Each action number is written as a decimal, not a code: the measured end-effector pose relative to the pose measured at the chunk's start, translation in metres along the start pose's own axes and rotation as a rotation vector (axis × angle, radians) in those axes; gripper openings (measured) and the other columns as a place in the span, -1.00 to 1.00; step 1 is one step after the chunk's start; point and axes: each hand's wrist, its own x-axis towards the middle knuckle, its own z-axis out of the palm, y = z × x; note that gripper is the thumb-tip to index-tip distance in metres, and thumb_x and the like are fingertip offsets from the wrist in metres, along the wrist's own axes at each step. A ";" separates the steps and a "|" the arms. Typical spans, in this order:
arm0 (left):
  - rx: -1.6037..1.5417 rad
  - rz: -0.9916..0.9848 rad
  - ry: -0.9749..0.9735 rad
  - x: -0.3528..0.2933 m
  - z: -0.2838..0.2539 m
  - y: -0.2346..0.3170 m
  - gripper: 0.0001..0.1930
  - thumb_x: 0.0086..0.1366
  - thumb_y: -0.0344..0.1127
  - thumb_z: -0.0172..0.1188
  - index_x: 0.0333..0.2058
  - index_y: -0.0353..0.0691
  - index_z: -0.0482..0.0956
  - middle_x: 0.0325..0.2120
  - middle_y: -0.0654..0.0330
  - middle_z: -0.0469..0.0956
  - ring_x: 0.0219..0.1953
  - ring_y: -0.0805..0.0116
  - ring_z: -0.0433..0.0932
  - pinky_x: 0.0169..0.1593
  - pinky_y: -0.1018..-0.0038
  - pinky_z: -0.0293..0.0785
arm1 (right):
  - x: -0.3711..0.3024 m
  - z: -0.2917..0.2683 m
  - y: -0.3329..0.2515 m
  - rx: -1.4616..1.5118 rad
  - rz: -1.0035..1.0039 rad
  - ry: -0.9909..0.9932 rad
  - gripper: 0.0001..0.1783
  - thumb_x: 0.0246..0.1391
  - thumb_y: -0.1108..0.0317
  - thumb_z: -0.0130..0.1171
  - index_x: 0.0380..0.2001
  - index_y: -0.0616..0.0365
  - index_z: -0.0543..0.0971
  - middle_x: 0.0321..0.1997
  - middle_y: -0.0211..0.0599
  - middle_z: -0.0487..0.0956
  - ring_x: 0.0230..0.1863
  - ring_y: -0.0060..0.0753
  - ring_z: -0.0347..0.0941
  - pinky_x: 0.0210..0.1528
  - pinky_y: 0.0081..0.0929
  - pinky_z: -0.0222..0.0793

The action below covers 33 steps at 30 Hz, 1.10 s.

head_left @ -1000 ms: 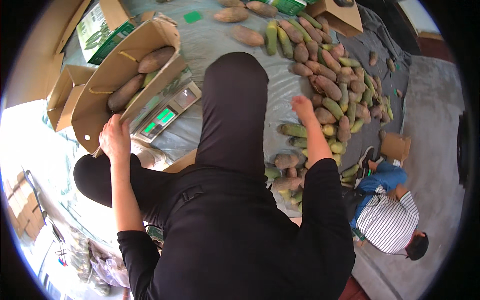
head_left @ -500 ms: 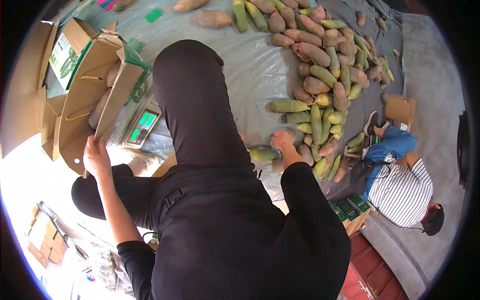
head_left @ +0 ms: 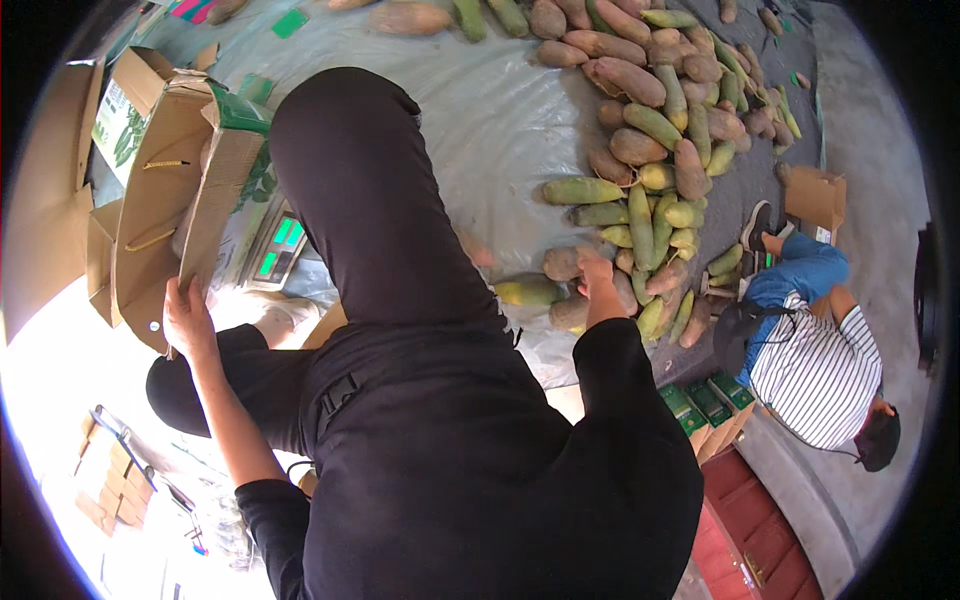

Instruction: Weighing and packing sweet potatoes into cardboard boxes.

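My left hand [head_left: 188, 318] pinches the near edge of an open cardboard box [head_left: 160, 215], thumb and fingers on its wall. Inside the box are yellow cord handles and reddish-brown roots, partly hidden by the wall. On the right, my right hand [head_left: 598, 280] is closed at the right end of a reddish-brown radish [head_left: 561, 263]; its fingertips are partly hidden. A green radish [head_left: 530, 292] and another brownish radish [head_left: 569, 313] lie just below it. Beyond the hand spreads a pile of green and reddish radishes [head_left: 640, 148].
Clear plastic sheeting [head_left: 500, 150] covers the floor. A scale with green displays [head_left: 278, 248] stands beside the box. A person in a striped shirt [head_left: 815, 370] sits at the right, near a small carton [head_left: 815, 197]. Green-topped boxes [head_left: 708, 400] stand by my right elbow.
My right hand has moved slightly right, and the reddish-brown radish beside it now shows. My left hand still holds the box edge. The whole view has shifted a little.
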 end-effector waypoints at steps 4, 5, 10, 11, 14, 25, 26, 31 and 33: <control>0.014 -0.009 0.021 -0.001 -0.001 0.001 -0.80 0.21 -0.19 0.11 -0.27 -0.16 0.49 -0.43 -0.01 0.55 -0.36 -0.04 0.53 -0.32 0.19 0.39 | -0.022 0.018 -0.002 0.156 0.037 0.135 -0.56 -0.10 0.33 0.27 -0.07 -0.01 0.47 -0.12 -0.30 0.47 -0.17 -0.20 0.37 -0.26 -0.17 0.33; 0.024 -0.013 0.023 -0.003 -0.004 0.001 -0.80 0.21 -0.19 0.11 -0.26 -0.16 0.49 -0.43 -0.01 0.55 -0.36 -0.04 0.53 -0.32 0.19 0.39 | -0.028 0.022 -0.009 0.157 0.040 0.113 -0.54 -0.10 0.33 0.28 -0.06 0.02 0.46 -0.10 -0.26 0.46 -0.13 -0.22 0.35 -0.24 -0.16 0.31; -0.010 -0.025 -0.041 0.003 0.003 0.013 -0.79 0.20 -0.19 0.11 -0.25 -0.16 0.49 -0.42 -0.02 0.56 -0.35 -0.04 0.53 -0.31 0.18 0.39 | 0.016 -0.002 0.013 0.344 -0.125 0.165 -0.41 -0.10 0.29 0.29 0.05 0.09 0.36 0.03 -0.19 0.41 -0.03 -0.21 0.31 -0.13 -0.10 0.27; -0.019 0.003 -0.022 0.006 0.015 0.013 -0.79 0.20 -0.19 0.11 -0.25 -0.16 0.49 -0.41 -0.02 0.56 -0.34 -0.05 0.54 -0.30 0.17 0.40 | 0.035 -0.016 0.025 0.508 -0.259 0.258 -0.35 -0.10 0.28 0.30 0.09 0.10 0.32 0.08 -0.17 0.38 0.01 -0.20 0.30 -0.12 -0.09 0.26; 0.055 -0.017 0.020 0.001 0.001 -0.001 -0.79 0.19 -0.20 0.11 -0.25 -0.15 0.49 -0.40 -0.02 0.56 -0.33 -0.05 0.54 -0.29 0.17 0.40 | 0.011 0.010 -0.002 0.455 -0.076 0.204 -0.32 -0.11 0.26 0.32 0.12 0.02 0.29 0.13 -0.21 0.32 0.01 -0.20 0.28 -0.12 -0.09 0.26; -0.061 -0.017 0.056 -0.003 -0.009 0.018 -0.86 0.14 -0.29 0.13 -0.34 -0.19 0.48 -0.47 0.03 0.55 -0.37 0.01 0.53 -0.30 0.21 0.41 | -0.003 0.053 -0.021 0.668 0.447 -0.048 -0.35 -0.29 -0.07 0.41 -0.10 -0.19 0.40 -0.09 -0.36 0.28 -0.09 -0.22 0.17 -0.12 -0.11 0.22; -0.054 -0.030 0.049 -0.002 -0.009 0.020 -0.86 0.13 -0.31 0.15 -0.35 -0.20 0.49 -0.47 0.03 0.55 -0.35 0.01 0.54 -0.28 0.20 0.41 | -0.004 0.057 -0.025 0.647 0.433 -0.067 -0.35 -0.29 -0.07 0.41 -0.10 -0.19 0.40 -0.09 -0.36 0.28 -0.09 -0.22 0.17 -0.12 -0.11 0.22; -0.011 -0.024 0.061 -0.004 -0.024 0.030 -0.85 0.08 -0.33 0.18 -0.36 -0.22 0.49 -0.47 0.01 0.55 -0.33 0.00 0.54 -0.25 0.20 0.41 | -0.021 0.063 -0.030 0.600 0.405 -0.187 -0.30 -0.28 -0.09 0.39 -0.02 -0.17 0.40 0.06 -0.43 0.24 0.02 -0.22 0.12 -0.07 -0.19 0.17; 0.022 -0.015 0.028 -0.001 -0.023 0.034 -0.86 0.09 -0.31 0.18 -0.38 -0.20 0.48 -0.46 0.08 0.54 -0.29 0.06 0.53 -0.23 0.20 0.38 | -0.020 0.066 -0.027 0.554 0.439 -0.160 -0.33 -0.28 -0.07 0.39 -0.05 -0.19 0.41 0.04 -0.46 0.27 -0.01 -0.23 0.15 -0.08 -0.21 0.17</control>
